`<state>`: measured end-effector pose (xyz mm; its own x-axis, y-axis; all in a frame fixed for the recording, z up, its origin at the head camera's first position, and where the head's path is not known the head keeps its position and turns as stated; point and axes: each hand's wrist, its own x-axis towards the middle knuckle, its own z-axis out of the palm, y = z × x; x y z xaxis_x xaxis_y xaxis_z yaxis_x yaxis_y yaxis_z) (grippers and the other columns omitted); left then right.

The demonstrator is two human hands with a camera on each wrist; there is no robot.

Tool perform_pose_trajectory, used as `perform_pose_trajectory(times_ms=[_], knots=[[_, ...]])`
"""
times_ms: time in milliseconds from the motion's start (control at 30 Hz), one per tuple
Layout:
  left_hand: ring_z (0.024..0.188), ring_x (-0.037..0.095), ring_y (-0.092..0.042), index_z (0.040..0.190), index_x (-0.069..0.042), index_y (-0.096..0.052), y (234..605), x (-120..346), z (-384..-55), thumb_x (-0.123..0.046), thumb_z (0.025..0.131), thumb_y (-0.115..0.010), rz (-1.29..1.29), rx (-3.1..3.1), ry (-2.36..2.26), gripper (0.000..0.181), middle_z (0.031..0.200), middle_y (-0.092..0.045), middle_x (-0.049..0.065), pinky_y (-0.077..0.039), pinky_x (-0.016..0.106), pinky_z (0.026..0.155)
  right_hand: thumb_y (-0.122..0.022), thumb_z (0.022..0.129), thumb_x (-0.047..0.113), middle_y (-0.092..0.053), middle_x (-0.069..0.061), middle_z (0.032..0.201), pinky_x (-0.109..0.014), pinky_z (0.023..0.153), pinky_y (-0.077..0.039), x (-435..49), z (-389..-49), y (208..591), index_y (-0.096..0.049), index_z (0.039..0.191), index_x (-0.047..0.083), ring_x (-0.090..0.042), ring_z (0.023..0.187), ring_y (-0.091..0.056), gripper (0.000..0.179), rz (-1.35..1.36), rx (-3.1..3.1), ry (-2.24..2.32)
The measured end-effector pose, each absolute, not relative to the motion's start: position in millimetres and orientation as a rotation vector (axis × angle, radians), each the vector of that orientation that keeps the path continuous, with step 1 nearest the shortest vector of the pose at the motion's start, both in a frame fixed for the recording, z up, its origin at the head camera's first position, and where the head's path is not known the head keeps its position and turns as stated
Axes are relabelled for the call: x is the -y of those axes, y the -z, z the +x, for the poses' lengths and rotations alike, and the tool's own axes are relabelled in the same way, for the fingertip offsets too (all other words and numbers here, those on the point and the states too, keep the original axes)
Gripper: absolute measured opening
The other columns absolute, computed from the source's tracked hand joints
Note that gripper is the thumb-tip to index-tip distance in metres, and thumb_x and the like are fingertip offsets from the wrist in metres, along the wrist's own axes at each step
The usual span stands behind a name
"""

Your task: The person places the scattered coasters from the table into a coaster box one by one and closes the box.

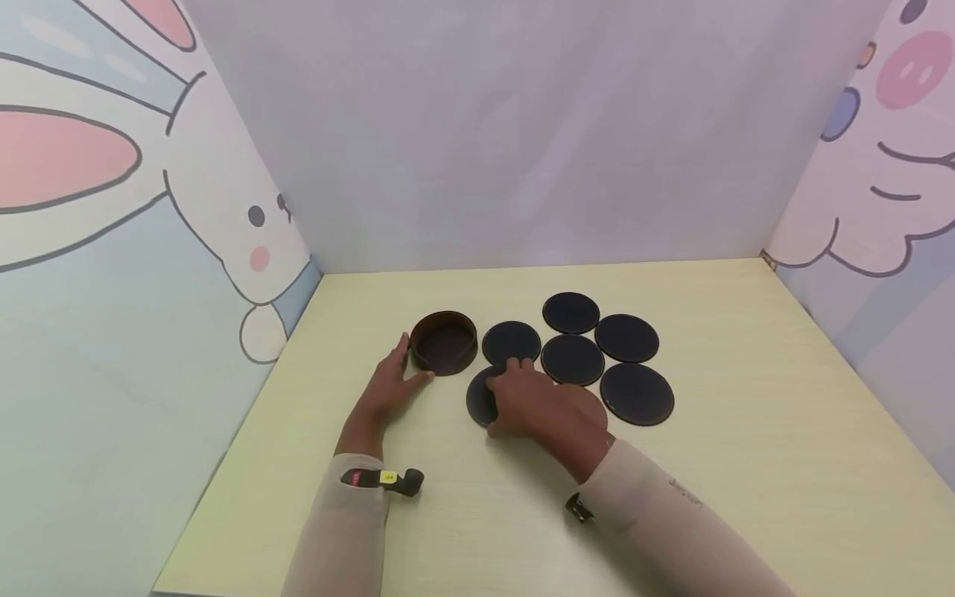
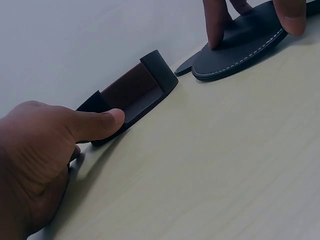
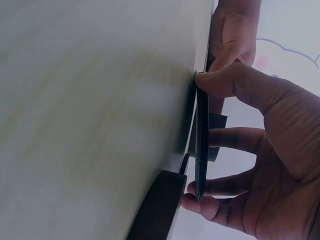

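A round dark coaster holder (image 1: pixel 445 366) with a brown inside and a cut-out in its wall stands on the table at the left. My left hand (image 1: pixel 388 385) grips its near left side, with the thumb (image 2: pixel 102 125) against the front. To the right, my right hand (image 1: pixel 518 400) holds a black stitched coaster (image 1: pixel 481 400) by its edge. In the right wrist view this coaster (image 3: pixel 201 145) appears edge-on between thumb and fingers, tilted a little off the table. A brown-faced coaster (image 1: pixel 585 404) lies partly hidden under my right forearm.
Several black coasters lie flat behind and right of my right hand, among them a near right one (image 1: pixel 637 394), a middle one (image 1: pixel 572 359) and a far one (image 1: pixel 570 313). The pale table (image 1: pixel 746 464) meets a plain back wall (image 1: pixel 515 133) and cartoon-printed side walls.
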<state>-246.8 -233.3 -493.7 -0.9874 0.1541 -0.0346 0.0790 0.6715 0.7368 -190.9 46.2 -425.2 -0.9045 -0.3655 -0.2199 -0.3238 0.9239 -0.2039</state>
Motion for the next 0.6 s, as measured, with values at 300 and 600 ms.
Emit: perform_pose_trajectory(times_ms=[300,600], knots=[[0.172,0.038,-0.015,0.176,-0.005,-0.01,495,234,-248,-0.037,0.104,-0.074,0.239,-2.796,-1.233,0.102,0.184,-0.014,0.015,-0.017,0.057,0.141,-0.092,0.08,0.048,-0.056,-0.024,0.144,-0.055,0.093,-0.063,-49,-192,427,-0.069,0.149,0.019,-0.038,0.126,-0.054,0.078,-0.523,-2.838,0.294],[0.172,0.037,-0.014,0.176,-0.006,-0.01,493,234,-247,-0.037,0.103,-0.075,0.228,-2.783,-1.244,0.102,0.184,-0.012,0.013,-0.017,0.055,0.141,-0.087,0.084,0.049,-0.055,-0.024,0.142,-0.056,0.093,-0.061,-57,-195,426,-0.067,0.152,0.018,-0.041,0.129,-0.053,0.078,-0.517,-2.872,0.4]])
